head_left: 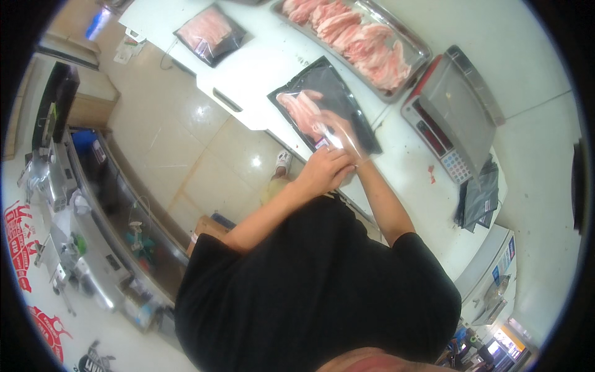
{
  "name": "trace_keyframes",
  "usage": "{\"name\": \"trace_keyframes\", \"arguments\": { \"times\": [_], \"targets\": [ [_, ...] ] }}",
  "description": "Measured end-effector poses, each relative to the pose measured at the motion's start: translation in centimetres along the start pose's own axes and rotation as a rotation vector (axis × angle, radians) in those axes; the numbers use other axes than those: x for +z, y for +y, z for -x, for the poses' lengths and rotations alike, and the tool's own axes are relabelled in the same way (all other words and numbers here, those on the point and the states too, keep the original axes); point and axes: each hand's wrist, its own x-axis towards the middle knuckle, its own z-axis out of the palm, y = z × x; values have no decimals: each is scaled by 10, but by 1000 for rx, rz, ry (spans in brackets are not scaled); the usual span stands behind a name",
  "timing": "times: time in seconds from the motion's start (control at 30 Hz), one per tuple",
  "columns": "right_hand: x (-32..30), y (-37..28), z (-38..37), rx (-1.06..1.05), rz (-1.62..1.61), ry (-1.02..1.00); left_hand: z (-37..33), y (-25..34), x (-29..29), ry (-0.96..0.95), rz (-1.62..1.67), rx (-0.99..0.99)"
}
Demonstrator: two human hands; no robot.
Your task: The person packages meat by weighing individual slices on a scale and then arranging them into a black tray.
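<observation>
A flat vacuum bag [339, 84], black-backed with a clear front, lies at an angle on the white counter [396, 149]. Pale pink meat slices [297, 110] show through its clear side, towards the left. My right hand [341, 135] reaches inside the bag under the clear film, its fingers stretched out against the slices' near end. At the bag's near edge, my left hand [327, 167] is closed, pinching the clear film over my right wrist. Glare on the plastic blurs some of my right fingertips.
A steel tray [424, 53] of sliced meat stands beyond the bag. Another bag with meat [211, 34] lies far left. To the right are a red-and-grey scale [449, 118] and a stack of dark bags [480, 195]. A person's foot [282, 161] shows beyond the counter edge.
</observation>
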Motion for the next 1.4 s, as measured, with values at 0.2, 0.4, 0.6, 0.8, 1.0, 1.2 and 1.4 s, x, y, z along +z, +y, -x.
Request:
{"name": "trace_keyframes", "arguments": {
  "times": [0.2, 0.4, 0.6, 0.8, 1.0, 1.2, 1.4],
  "targets": [
    [-7, 10, -2, 241, -74, 50, 7, -4, -17, -13, -29, -132],
    [11, -7, -55, 93, 60, 84, 30, -24, -34, 27, -24, -199],
    [19, 14, -83, 263, -192, 34, 45, -25, -41, -22, -29, -257],
    [26, 12, -68, -191, 471, 40, 52, -24, -39, -20, 2, -298],
    [26, 18, -70, -385, 594, -49, 53, -35, -53, -26, -25, -345],
    [27, 4, -81, -362, 655, -163, 36, -75, -81, 120, -32, -338],
    [30, -4, -79, -91, 651, -135, -36, -175, -123, 180, -275, -174]
  ]
}}
